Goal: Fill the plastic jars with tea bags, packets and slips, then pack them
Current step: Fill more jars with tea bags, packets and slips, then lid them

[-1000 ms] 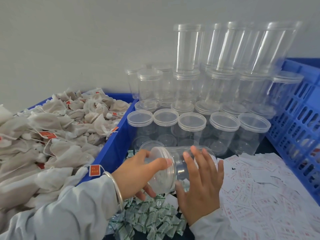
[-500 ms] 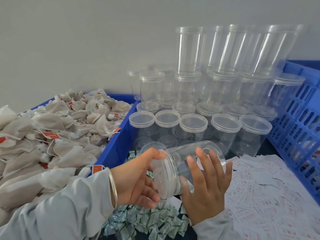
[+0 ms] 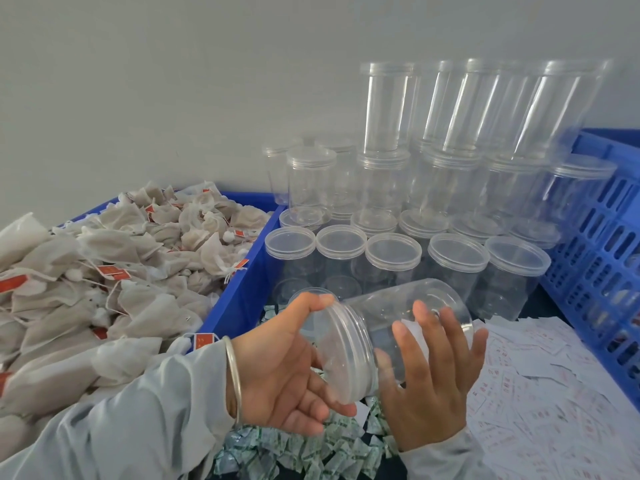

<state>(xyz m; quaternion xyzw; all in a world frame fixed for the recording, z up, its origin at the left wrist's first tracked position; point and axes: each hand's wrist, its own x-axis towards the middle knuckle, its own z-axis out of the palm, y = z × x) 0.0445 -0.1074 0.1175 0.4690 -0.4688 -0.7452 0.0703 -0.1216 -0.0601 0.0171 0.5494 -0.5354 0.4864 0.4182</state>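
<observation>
At the far left, within easy reach of your left arm, a blue plastic crate holds a heap of off-white mesh tea bags with red paper tags, piled so you can grab them loose.

Your left hand, in a pale grey sleeve with a thin silver bangle at the wrist, grasps the clear plastic screw lid of the jar you are working on. The thumb hooks over the top of the rim and the fingers curl beneath it, a grip that suits twisting the lid off.

That clear, empty plastic jar lies on its side, lifted off the table, lid pointing left toward you. Your right hand wraps round the body, fingers spread over the wall, probably to brace it against the turn.

Below both hands lie small green-and-white printed sachets, placed close for filling.

Behind stand lidded clear empty jars in rows, with taller stacks against the grey wall, kept as stock.

To the right, white paper slips with red print spread loosely over the table. At the far right edge sits a blue slotted plastic basket, perhaps for packing; its contents are unclear.

The jar looks not yet opened, so filling has not begun.
</observation>
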